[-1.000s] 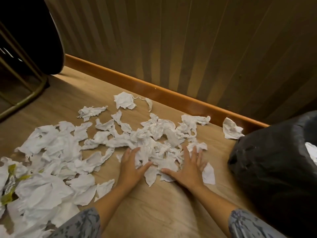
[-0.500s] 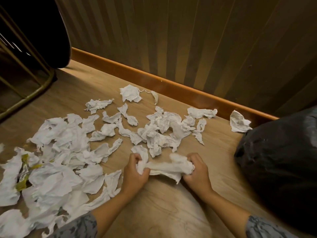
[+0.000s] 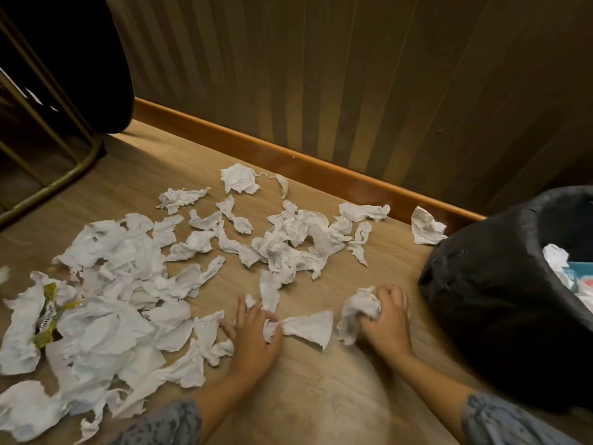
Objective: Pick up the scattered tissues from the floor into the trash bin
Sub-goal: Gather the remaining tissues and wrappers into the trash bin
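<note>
Split since a moment ago: right hand (image 3: 386,319) now clutching its own wad of tissue (image 3: 359,308) beside the trash bin (image 3: 481,284). Left hand (image 3: 256,329) pinching a flatter tissue piece (image 3: 305,327) on the floor (image 3: 321,396). Probably ready to drop the wad in; most tissues still scattered.

Both arms reach forward and down, with grey patterned sleeves near the elbows. The left hand (image 3: 255,329) lies low, fingers spread, thumb pinching a white crumpled tissue. The right hand (image 3: 386,319) is curled into a fist around a white crumpled wad.
</note>
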A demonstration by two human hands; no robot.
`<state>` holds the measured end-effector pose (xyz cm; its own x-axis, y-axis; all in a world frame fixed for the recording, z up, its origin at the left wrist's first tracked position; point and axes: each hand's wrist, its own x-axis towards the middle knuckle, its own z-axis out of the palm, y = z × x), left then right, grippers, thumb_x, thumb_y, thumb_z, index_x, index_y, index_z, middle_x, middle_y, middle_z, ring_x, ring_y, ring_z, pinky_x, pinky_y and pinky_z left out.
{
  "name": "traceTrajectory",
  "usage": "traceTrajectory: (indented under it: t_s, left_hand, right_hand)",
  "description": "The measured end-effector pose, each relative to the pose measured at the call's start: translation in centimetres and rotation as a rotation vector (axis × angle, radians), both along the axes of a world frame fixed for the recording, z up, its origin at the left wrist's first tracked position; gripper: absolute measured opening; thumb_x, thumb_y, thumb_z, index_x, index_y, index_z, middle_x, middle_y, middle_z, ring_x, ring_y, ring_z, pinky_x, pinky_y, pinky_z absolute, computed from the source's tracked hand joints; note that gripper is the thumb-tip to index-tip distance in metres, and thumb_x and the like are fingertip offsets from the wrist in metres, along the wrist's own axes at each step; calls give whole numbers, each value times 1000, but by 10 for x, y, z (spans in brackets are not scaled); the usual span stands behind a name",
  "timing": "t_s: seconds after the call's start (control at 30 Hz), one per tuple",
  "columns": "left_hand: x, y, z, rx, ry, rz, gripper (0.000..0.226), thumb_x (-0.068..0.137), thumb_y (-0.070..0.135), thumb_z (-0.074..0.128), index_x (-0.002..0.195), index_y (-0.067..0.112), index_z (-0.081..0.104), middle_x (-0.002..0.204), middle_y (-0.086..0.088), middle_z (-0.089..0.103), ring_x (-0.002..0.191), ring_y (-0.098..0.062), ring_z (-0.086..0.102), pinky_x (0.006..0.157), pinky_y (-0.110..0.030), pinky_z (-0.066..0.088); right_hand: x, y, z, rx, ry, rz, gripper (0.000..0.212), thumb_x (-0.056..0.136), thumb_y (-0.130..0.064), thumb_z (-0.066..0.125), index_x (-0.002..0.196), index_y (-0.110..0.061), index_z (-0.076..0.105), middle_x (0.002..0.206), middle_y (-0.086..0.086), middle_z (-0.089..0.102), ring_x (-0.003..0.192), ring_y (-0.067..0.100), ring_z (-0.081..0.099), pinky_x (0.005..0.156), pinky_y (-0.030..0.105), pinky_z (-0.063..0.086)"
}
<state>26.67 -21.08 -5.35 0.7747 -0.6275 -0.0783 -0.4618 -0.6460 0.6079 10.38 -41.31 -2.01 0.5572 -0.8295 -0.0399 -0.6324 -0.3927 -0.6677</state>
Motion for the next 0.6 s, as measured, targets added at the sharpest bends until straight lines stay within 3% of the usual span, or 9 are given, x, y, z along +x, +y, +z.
traceTrajectory:
  t_s: [0.07, 0.1, 0.17, 0.27, 0.33, 0.4, 0.47, 0.53, 0.6]
  left_hand:
    - [-20, 8, -4, 13, -23, 30, 31, 75, 64, 54, 86, 35, 53, 123, 16, 48, 146, -16, 12, 111, -49, -16]
    - [-30, 10, -5, -20, -27, 29, 31, 74, 63, 58, 83, 34, 53, 121, 12, 49, 144, -18, 19, 115, -49, -7]
    - [-46, 14, -1, -124, 29, 21, 25, 76, 44, 71, 73, 27, 52, 115, 4, 53, 136, -26, 34, 114, -47, 22]
    - [-52, 8, 16, -224, 117, 84, 25, 76, 6, 71, 73, 18, 49, 87, 2, 56, 97, -23, 55, 86, -35, 45]
    - [-47, -4, 34, -273, 181, 173, 24, 77, 0, 63, 85, 19, 50, 85, 0, 57, 82, -20, 54, 71, -30, 43]
    - [-38, -18, 50, -305, 231, 200, 31, 81, -2, 57, 102, 21, 55, 102, 2, 60, 94, -15, 56, 80, -26, 43]
    - [-30, -32, 63, -311, 237, 155, 39, 83, -6, 51, 113, 18, 61, 115, 4, 56, 107, -10, 50, 93, -20, 37]
    - [-24, -44, 77, -316, 237, 131, 38, 84, -9, 46, 105, 13, 70, 117, 4, 56, 111, -7, 48, 96, -16, 33]
    - [-21, -53, 90, -332, 283, 172, 38, 83, -10, 43, 86, 11, 75, 107, 3, 65, 106, -8, 54, 87, -10, 38]
  right_hand:
    - [-25, 8, -14, -119, 191, 97, 54, 70, -61, 52, 111, -25, 57, 140, 6, 36, 138, 27, 26, 117, 44, -4]
    - [-36, 13, -17, -124, 246, 147, 58, 72, -65, 53, 114, -27, 57, 150, 6, 25, 146, 27, 12, 114, 41, -22]
    - [-52, 23, -23, -112, 301, 225, 41, 76, -60, 57, 102, -28, 58, 160, 1, 4, 149, 25, -9, 107, 42, -34]
    - [-63, 37, -24, -35, 165, 235, 4, 87, -26, 64, 85, -24, 61, 163, 2, 10, 150, 18, -5, 118, 37, -13]
    - [-62, 39, -18, 18, 38, 194, 9, 87, -11, 64, 92, -18, 67, 157, 1, 28, 148, 18, 16, 120, 29, 9]
    - [-54, 36, -6, 26, -41, 155, 31, 86, -1, 62, 114, -14, 65, 143, -3, 45, 137, 19, 39, 114, 28, 29]
    - [-41, 34, 12, 64, -108, 95, 42, 85, 3, 60, 122, -17, 60, 125, -8, 56, 121, 16, 53, 102, 21, 37]
    - [-28, 29, 32, 102, -155, 61, 47, 84, 4, 58, 123, -21, 60, 119, -6, 62, 113, 12, 57, 98, 24, 44]
    - [-19, 25, 42, 93, -119, 155, 45, 83, 2, 56, 120, -22, 65, 120, -5, 64, 112, 10, 57, 101, 26, 44]
